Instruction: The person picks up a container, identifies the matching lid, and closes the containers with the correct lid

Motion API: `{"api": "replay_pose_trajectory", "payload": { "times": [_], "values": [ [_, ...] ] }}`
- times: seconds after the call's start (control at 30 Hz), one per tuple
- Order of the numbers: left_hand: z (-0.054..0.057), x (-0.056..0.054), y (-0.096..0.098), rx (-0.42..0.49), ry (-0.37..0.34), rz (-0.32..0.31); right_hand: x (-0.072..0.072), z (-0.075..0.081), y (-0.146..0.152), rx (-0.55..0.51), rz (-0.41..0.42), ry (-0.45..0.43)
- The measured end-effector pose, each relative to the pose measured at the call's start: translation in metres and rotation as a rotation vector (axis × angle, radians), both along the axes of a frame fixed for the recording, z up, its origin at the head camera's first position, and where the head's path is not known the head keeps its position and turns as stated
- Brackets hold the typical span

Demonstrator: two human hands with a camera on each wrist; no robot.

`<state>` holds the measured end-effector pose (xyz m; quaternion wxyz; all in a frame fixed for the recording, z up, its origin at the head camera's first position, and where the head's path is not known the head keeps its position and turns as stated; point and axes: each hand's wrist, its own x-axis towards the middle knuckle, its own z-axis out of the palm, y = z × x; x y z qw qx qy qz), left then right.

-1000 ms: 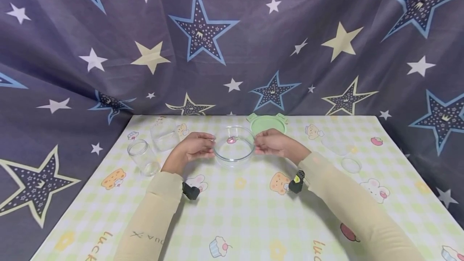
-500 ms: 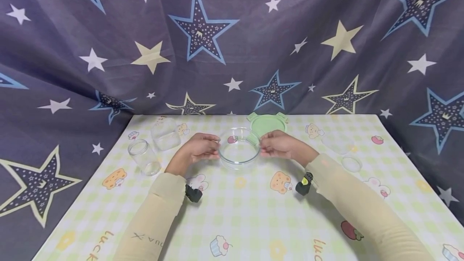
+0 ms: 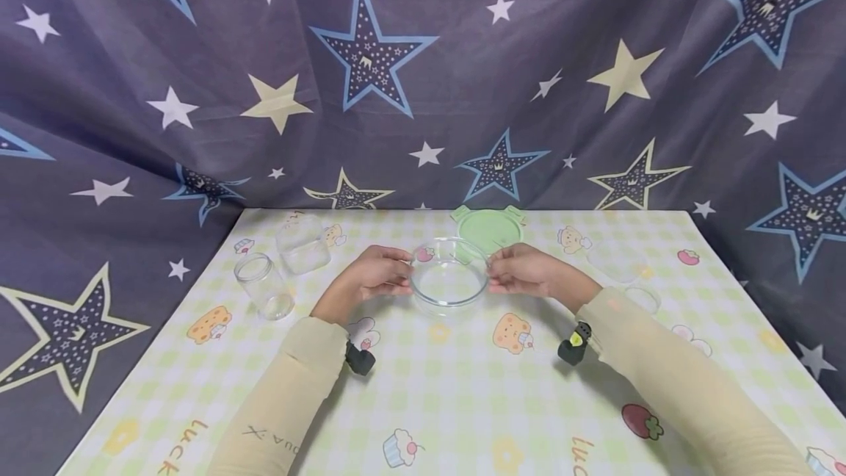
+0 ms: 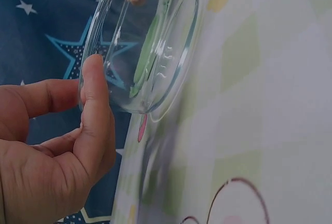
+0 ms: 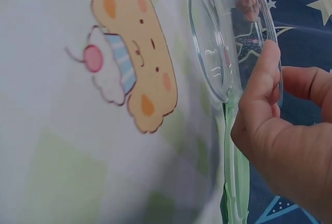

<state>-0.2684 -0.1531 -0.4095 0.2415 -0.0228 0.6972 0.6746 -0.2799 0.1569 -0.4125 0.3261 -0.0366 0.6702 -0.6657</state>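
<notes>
A round clear glass bowl (image 3: 449,301) is held upright near the middle of the table, between both hands. On its left side, the left hand (image 3: 378,274) pinches the rim with thumb and fingers. The right hand (image 3: 532,272) grips the opposite side the same way. In the left wrist view, the thumb and fingers of the left hand (image 4: 67,151) take the rim of the bowl (image 4: 176,73). The right wrist view has the right hand (image 5: 282,136) pinching the bowl (image 5: 202,32) at its rim. Whether its base touches the cloth, I cannot tell.
Behind the bowl, near the back edge, lies a green lid (image 3: 489,226) with side tabs. At left stand a clear round jar (image 3: 264,286) and a clear squarish container (image 3: 304,252). Faint clear pieces, one a small disc (image 3: 644,298), lie at right, partly behind the right sleeve.
Both hands have carried the bowl a little to the right and slightly toward the front of the table. The lid, jar and other container have stayed in place.
</notes>
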Motion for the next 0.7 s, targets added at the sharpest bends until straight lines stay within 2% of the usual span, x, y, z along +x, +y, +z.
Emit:
{"api": "replay_pose_trajectory", "payload": {
  "times": [0.23, 0.7],
  "values": [
    [0.000, 0.003, 0.009, 0.008, -0.002, -0.006, 0.006, 0.000, 0.010, -0.009, 0.011, 0.012],
    [-0.005, 0.003, 0.026, 0.038, -0.014, -0.020, 0.014, 0.005, 0.027, -0.014, -0.018, -0.002]
  ]
}}
